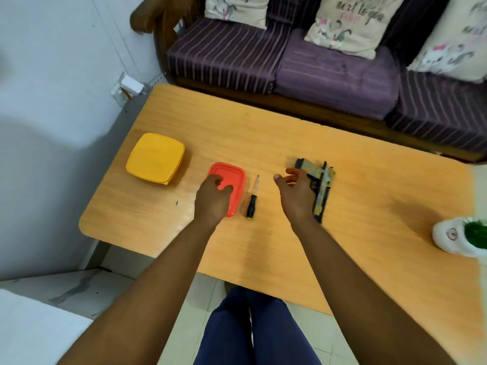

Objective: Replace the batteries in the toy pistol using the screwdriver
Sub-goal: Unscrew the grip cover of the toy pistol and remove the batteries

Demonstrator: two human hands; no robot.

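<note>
The pistol (320, 189) lies flat on the orange table (369, 206), right of centre, one end pointing toward the near edge. The right hand (296, 193) is over its left side, fingers spread and curved, thumb apart from them; whether they touch the pistol I cannot tell, and they are not closed on it. Left of that hand lies the screwdriver (253, 198), black handle near, tip far, touched by neither hand. Just left of it sits a red box (234, 180) with its lid on. The left hand (213, 197) rests over the box's near left part, fingers loosely bent on the lid, gripping nothing. Farther left is a yellow box (155, 158), also lidded. A white pot (458, 237) with green leaves stands at the right edge. A purple sofa (316, 75) is beyond the table.
</note>
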